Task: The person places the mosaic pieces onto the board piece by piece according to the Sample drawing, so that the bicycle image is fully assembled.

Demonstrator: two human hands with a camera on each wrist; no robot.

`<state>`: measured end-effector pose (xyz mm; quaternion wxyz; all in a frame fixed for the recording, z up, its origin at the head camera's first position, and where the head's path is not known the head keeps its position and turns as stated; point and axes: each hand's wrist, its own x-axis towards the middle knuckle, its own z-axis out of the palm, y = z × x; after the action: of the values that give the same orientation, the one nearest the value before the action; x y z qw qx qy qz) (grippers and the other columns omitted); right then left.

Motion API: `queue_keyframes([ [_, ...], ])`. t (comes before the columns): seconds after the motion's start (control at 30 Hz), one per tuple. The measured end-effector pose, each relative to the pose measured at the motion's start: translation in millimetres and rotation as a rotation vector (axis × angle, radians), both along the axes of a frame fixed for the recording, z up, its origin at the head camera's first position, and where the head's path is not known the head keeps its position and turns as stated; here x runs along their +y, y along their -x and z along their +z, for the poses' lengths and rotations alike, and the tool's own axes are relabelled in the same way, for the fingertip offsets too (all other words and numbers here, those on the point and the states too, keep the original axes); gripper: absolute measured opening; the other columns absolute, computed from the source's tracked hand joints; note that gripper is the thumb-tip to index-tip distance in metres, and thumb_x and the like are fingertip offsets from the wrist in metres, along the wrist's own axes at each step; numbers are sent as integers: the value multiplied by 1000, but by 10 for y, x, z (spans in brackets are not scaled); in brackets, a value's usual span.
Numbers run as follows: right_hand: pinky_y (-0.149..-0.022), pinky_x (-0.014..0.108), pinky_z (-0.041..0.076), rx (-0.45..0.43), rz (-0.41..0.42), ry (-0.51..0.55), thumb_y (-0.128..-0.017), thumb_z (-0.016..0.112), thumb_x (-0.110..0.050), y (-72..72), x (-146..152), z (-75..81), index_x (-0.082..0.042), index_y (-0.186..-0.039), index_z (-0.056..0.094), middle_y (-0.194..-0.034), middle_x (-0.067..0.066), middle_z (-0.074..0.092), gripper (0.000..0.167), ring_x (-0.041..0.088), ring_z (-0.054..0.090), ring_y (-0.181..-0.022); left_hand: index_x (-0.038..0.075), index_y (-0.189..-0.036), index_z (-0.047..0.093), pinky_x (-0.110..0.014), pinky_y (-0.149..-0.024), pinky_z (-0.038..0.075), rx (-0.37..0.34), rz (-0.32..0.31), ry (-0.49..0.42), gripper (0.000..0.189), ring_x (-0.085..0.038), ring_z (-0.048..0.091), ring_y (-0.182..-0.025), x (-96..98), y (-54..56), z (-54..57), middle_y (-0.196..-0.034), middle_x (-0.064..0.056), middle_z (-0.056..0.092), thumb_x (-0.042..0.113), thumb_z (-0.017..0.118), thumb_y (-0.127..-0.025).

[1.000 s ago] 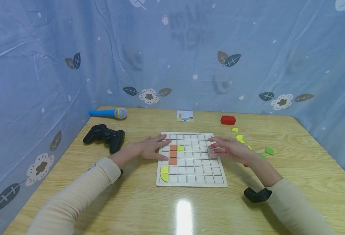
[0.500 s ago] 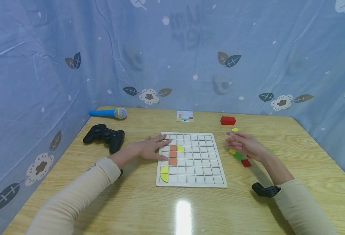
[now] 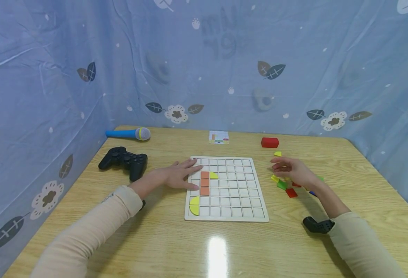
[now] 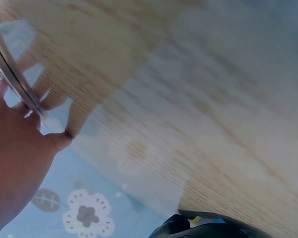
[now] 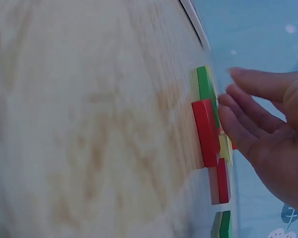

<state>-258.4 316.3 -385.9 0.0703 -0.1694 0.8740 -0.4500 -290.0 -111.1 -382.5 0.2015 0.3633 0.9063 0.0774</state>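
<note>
A white grid board lies flat on the table. My left hand rests on its left edge, fingers spread. Set in the grid are a column of orange squares, a yellow quarter-round piece beside the top one, and two yellow pieces at the lower left. My right hand hovers over loose pieces right of the board, fingers loosely bent, with nothing visible in them. Around it lie a green piece, a red piece and a yellow piece. The hand partly hides others.
A small pattern card lies behind the board. A red block and a yellow piece are at the back right. At the left are a black game controller and a blue microphone. A blue patterned cloth hangs behind.
My right hand has moved right, from over the board's right edge to the loose pieces, and its fingers have drawn closer together. The left hand and the board stay where they were.
</note>
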Motion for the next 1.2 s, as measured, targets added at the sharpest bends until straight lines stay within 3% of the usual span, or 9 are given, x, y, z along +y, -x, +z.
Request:
queue_keyframes([
  [0.27,-83,29,51,91,61,-126,-83,71,3,12,-13,-23,9,-126,54,-111,23,60,46,38,57,-103,23,-155,11,-55,-111,2,-8,-6,-5,83,-25,-6,-144,-6,5,3,-159,-8,-1,60,49,-92],
  [0.63,-74,25,50,97,119,-216,-84,71,-2,48,-26,0,8,-123,57,-97,10,61,43,24,59,-88,24,-155,9,-55,-111,3,8,-12,8,84,-25,-5,-144,-17,57,-53,-159,-8,-1,62,48,-91],
  [0.83,-67,25,50,66,84,-176,-85,70,1,48,-40,5,9,-124,55,-94,13,55,43,25,59,-83,22,-155,11,-55,-111,3,4,-12,5,84,-26,-5,-144,-10,36,-24,-159,-9,0,62,48,-91],
  [1.07,-61,27,50,84,31,-209,-89,66,-2,54,-50,6,7,-119,61,-95,12,60,32,21,63,-79,22,-155,10,-55,-111,2,-2,-12,7,85,-26,-6,-144,-12,20,-6,-159,-9,-1,62,47,-91],
  [1.2,-64,28,53,87,3,-193,-92,63,-5,49,-67,22,6,-117,63,-97,13,65,27,19,66,-78,22,-155,10,-55,-111,3,-9,-15,8,84,-26,-6,-144,-12,20,4,-159,-9,-1,62,47,-92],
])
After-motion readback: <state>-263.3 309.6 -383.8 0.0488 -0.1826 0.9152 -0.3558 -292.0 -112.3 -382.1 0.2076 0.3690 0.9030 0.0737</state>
